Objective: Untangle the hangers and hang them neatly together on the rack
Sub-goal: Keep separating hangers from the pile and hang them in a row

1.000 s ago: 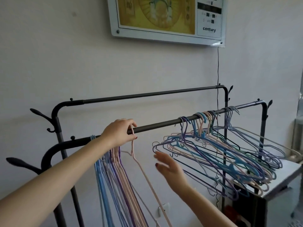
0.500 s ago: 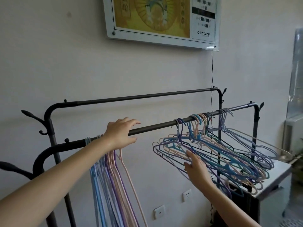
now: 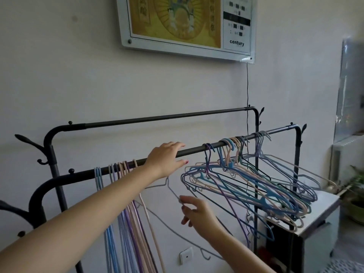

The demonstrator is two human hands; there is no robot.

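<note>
Left of the left hand point(image 3: 164, 159), resting flat-fingered on the rail point(image 3: 193, 149), sorted hangers point(image 3: 122, 194) hang neatly, while the right hand point(image 3: 197, 213) pinches a freed hanger point(image 3: 169, 186) beside the remaining tangle point(image 3: 256, 184).

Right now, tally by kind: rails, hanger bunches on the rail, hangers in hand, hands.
Rails: 2, front rail and back rail.
Hanger bunches: 2, neat bunch and tangled bunch.
Hangers in hand: 1, grey hanger, pinched by the right hand.
Hands: 2, left hand and right hand.
Total: 7.
</note>
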